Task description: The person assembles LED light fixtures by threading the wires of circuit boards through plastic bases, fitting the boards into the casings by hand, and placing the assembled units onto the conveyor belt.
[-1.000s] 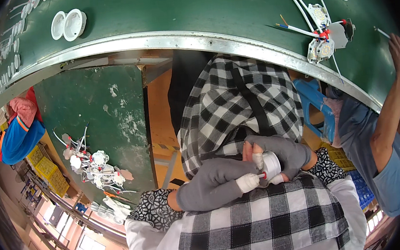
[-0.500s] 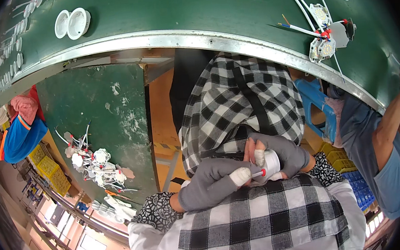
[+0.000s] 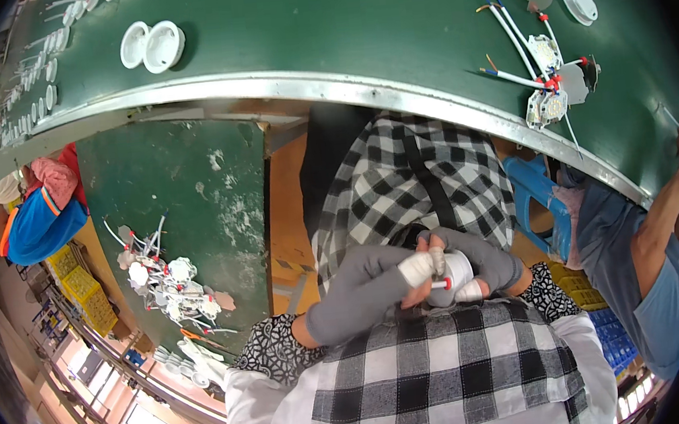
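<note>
Close to my body, my right hand (image 3: 485, 256) in a grey fingerless glove holds a small round white lamp housing (image 3: 459, 269). From its side sticks a short white cable (image 3: 437, 285) with a red collar. My left hand (image 3: 362, 287), gloved the same way, has its taped thumb and fingers closed at the cable, touching my right fingertips. White tape wraps some fingertips of both hands. The left fingers partly hide the cable's end, and the inside of the housing cannot be seen.
On the green bench (image 3: 299, 22) lie two white round shells (image 3: 151, 47), wired LED boards (image 3: 546, 81) and rows of white lamp parts. A side table (image 3: 189, 156) carries a pile of wired boards (image 3: 172, 283). Co-workers sit left and right, near a blue stool (image 3: 535, 187).
My left thumb and fingers have shifted up and closed in against the right fingertips. The housing stays in my right hand. The view has tilted slightly, so the bench appears lower.
</note>
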Action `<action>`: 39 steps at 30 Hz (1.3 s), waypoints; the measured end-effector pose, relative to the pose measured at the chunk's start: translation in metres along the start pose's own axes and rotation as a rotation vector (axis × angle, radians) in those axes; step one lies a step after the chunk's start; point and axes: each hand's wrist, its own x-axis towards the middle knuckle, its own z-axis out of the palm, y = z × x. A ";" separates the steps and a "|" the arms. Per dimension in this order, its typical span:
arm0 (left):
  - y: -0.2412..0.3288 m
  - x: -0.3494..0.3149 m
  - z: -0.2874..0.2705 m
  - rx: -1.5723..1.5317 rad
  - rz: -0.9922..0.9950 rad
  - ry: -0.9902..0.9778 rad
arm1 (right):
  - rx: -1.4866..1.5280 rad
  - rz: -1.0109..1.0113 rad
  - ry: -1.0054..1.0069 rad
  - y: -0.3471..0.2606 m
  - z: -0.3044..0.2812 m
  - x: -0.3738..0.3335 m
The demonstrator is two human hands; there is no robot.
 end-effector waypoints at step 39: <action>0.011 0.012 -0.012 0.845 0.465 0.225 | -1.681 -0.692 -0.272 -0.114 0.014 0.039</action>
